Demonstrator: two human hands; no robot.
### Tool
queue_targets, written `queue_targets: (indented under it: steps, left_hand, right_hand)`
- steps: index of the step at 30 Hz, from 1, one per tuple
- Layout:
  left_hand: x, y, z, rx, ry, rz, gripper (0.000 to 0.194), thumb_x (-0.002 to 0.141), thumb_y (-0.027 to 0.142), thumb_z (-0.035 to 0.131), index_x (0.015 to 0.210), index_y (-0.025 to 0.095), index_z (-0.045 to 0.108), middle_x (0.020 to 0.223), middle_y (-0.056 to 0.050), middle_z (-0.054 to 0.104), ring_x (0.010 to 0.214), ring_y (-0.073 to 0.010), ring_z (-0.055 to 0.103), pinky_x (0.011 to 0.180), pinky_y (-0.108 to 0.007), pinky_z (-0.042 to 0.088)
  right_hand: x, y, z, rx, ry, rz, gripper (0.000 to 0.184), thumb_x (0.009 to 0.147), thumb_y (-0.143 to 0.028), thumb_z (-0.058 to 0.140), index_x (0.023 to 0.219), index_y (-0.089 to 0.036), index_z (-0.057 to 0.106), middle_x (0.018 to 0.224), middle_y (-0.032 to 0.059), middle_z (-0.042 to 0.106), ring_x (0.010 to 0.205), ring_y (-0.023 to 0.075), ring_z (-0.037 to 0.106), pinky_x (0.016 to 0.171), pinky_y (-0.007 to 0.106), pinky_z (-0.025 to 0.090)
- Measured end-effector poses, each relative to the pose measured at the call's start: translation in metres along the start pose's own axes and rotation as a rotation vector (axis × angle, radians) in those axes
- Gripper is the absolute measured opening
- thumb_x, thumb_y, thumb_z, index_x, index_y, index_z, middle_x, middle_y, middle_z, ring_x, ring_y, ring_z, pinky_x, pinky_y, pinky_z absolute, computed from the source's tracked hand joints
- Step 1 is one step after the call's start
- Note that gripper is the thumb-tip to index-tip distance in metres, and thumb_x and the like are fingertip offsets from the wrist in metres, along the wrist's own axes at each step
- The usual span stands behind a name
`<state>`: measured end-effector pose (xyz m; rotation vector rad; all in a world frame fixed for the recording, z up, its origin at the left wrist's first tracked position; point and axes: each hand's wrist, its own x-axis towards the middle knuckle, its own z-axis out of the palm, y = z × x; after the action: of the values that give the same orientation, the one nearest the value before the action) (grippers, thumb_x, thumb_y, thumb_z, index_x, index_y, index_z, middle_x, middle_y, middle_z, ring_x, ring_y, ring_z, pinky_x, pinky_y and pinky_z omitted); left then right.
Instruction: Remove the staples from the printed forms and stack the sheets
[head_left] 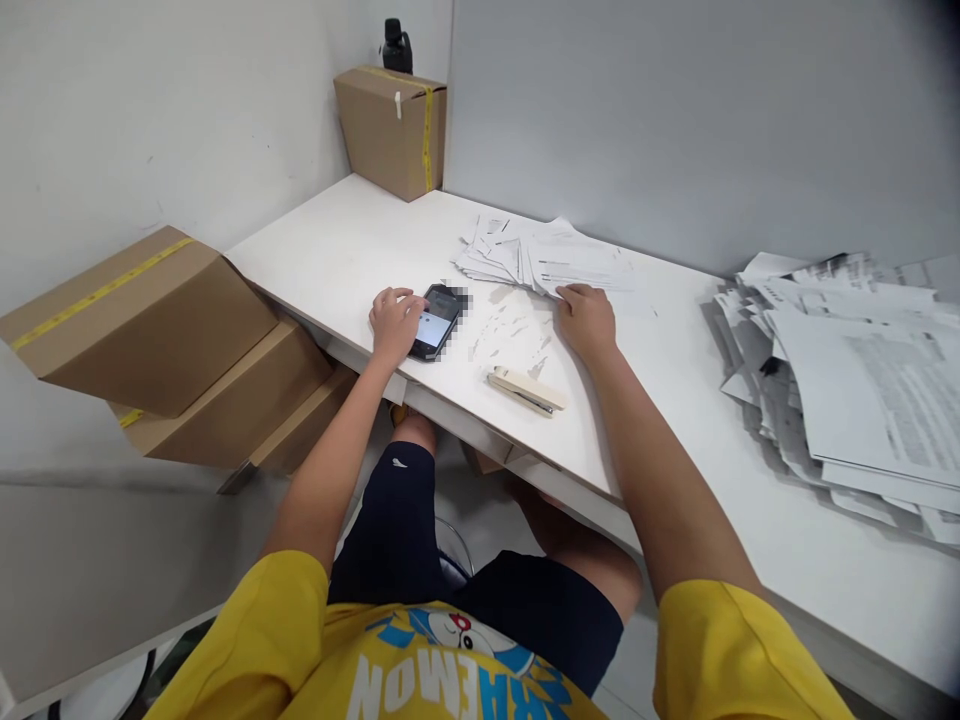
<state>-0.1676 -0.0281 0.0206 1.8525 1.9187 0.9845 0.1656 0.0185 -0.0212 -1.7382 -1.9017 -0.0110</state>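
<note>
My left hand (395, 322) is at a dark phone (438, 320) lying on the white table, a fingertip on its lit screen. Its fingers are apart and not wrapped around the phone. My right hand (589, 318) rests on the tabletop with loosely bent fingers, the tips at the near edge of a spread of printed papers (577, 262); I see no grip on them. Between my hands, closer to the table's front edge, lies a cream-coloured stapler (527, 390). Grey marks or small scraps are on the surface above it.
A large, uneven stack of papers (877, 370) stands at the right. Cardboard boxes (150, 320) with yellow tape are piled left of the table. Another taped box (390, 130) sits in the back corner, with a black bottle (397, 45) behind it. A grey panel (675, 130) borders the back.
</note>
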Motion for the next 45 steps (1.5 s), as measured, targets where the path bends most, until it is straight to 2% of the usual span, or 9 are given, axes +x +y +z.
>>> queue_targets:
  steps: [3, 8, 12, 16, 21, 27, 32, 45]
  left_hand:
    - [0.001, -0.001, 0.000, -0.030, 0.034, -0.019, 0.028, 0.099, 0.028, 0.046, 0.104, 0.033, 0.073, 0.135, -0.002, 0.065, 0.144, -0.0295, 0.042, 0.120, -0.043, 0.032]
    - [0.006, -0.011, 0.003, -0.147, -0.062, -0.044, 0.035, 0.099, 0.025, 0.044, 0.127, 0.035, 0.063, 0.131, 0.002, 0.071, 0.132, -0.0218, 0.058, 0.113, -0.037, 0.041]
    - [0.012, -0.021, 0.010, -0.226, -0.055, -0.058, 0.033, 0.098, 0.021, 0.045, 0.124, 0.030, 0.063, 0.130, 0.001, 0.073, 0.125, -0.0180, 0.064, 0.105, -0.032, 0.048]
    - [0.018, -0.023, 0.013, -0.229, -0.047, -0.086, 0.023, 0.097, 0.028, 0.052, 0.116, 0.028, 0.065, 0.126, -0.002, 0.074, 0.120, -0.0197, 0.067, 0.102, -0.033, 0.049]
    - [0.025, -0.011, 0.010, -0.159, -0.046, -0.170, 0.014, 0.089, 0.029, 0.065, 0.103, 0.028, 0.068, 0.112, 0.000, 0.077, 0.110, -0.0221, 0.070, 0.104, -0.038, 0.045]
    - [0.034, -0.006, 0.010, -0.138, -0.078, -0.192, 0.012, 0.085, 0.026, 0.067, 0.096, 0.031, 0.072, 0.108, 0.004, 0.078, 0.114, -0.0252, 0.067, 0.114, -0.046, 0.030]
    - [0.034, -0.010, 0.012, -0.122, -0.080, -0.154, 0.015, 0.087, 0.027, 0.064, 0.098, 0.033, 0.073, 0.110, 0.005, 0.077, 0.119, -0.0257, 0.063, 0.114, -0.046, 0.030]
    - [0.030, -0.010, 0.013, -0.120, -0.059, -0.135, 0.023, 0.088, 0.027, 0.061, 0.107, 0.035, 0.070, 0.112, 0.005, 0.077, 0.123, -0.0251, 0.062, 0.114, -0.045, 0.030]
  right_hand:
    - [0.000, 0.001, 0.000, -0.002, -0.002, -0.002, 0.047, 0.092, -0.023, 0.041, 0.125, -0.020, 0.073, 0.130, 0.0160, 0.069, 0.116, 0.0389, 0.056, 0.096, 0.057, 0.049]
    - [0.000, 0.002, 0.001, -0.021, -0.001, -0.001, 0.046, 0.092, -0.024, 0.040, 0.124, -0.020, 0.073, 0.130, 0.0152, 0.069, 0.117, 0.0380, 0.055, 0.095, 0.055, 0.049]
    - [0.000, 0.003, 0.002, -0.025, 0.006, -0.011, 0.045, 0.092, -0.024, 0.040, 0.123, -0.020, 0.073, 0.128, 0.0156, 0.068, 0.115, 0.0378, 0.055, 0.094, 0.055, 0.050]
    - [0.000, 0.002, 0.001, -0.028, -0.006, 0.002, 0.045, 0.093, -0.022, 0.040, 0.125, -0.020, 0.073, 0.130, 0.0162, 0.068, 0.116, 0.0375, 0.055, 0.096, 0.054, 0.049]
    - [0.001, 0.000, -0.002, -0.029, -0.032, -0.003, 0.045, 0.095, -0.019, 0.040, 0.128, -0.016, 0.071, 0.132, 0.0175, 0.067, 0.117, 0.0368, 0.055, 0.100, 0.053, 0.048]
    - [0.002, 0.000, -0.002, -0.058, -0.032, 0.004, 0.046, 0.095, -0.020, 0.040, 0.130, -0.017, 0.071, 0.133, 0.0158, 0.067, 0.119, 0.0364, 0.056, 0.101, 0.052, 0.049]
    - [0.002, -0.001, -0.002, -0.015, -0.021, -0.004, 0.048, 0.094, -0.021, 0.040, 0.130, -0.018, 0.071, 0.131, 0.0172, 0.068, 0.118, 0.0382, 0.056, 0.098, 0.056, 0.050]
    - [0.003, 0.001, 0.000, -0.007, -0.007, -0.008, 0.048, 0.092, -0.021, 0.039, 0.126, -0.018, 0.073, 0.130, 0.0161, 0.069, 0.116, 0.0378, 0.056, 0.098, 0.055, 0.050]
